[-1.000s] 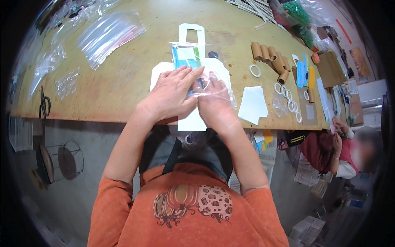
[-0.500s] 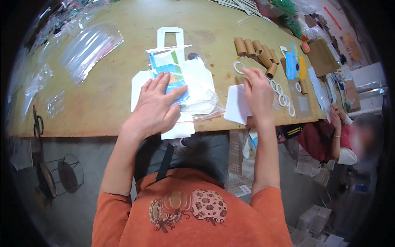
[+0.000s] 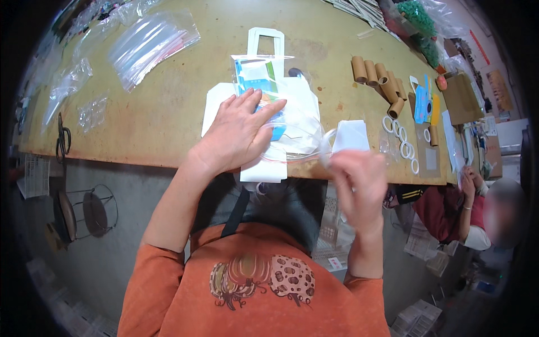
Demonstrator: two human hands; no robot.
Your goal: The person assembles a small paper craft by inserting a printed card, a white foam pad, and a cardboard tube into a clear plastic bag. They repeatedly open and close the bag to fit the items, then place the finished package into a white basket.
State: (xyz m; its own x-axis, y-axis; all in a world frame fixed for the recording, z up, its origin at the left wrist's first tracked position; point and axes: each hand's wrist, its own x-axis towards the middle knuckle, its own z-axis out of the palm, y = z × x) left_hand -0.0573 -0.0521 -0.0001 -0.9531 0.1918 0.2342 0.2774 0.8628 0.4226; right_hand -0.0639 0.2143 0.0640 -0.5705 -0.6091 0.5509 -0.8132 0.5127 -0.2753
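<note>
My left hand (image 3: pixel 238 132) lies flat with fingers spread on a clear plastic bag (image 3: pixel 306 149) holding a blue and green printed sheet (image 3: pixel 252 68). Beneath the bag are white flat cut-outs (image 3: pixel 216 104), one with a handle-shaped loop (image 3: pixel 266 32) at its far end. My right hand (image 3: pixel 359 185), smeared by motion, pinches a white ring (image 3: pixel 327 145) at the right, beside the bag's open end. Just beyond that hand is a stack of white cards (image 3: pixel 351 135). Several more white rings (image 3: pixel 405 149) lie farther right.
Brown cardboard tubes (image 3: pixel 370 73) lie at the back right, near blue and yellow pieces (image 3: pixel 422 105). Clear bags (image 3: pixel 154 48) are spread at the far left, with black scissors (image 3: pixel 63 137) on the left edge. Another person (image 3: pixel 449 216) sits at the right.
My right hand has drawn the white ring toward me from beyond the card stack to beside the bag. My left hand still presses on the bag. The whole view has shifted somewhat.
</note>
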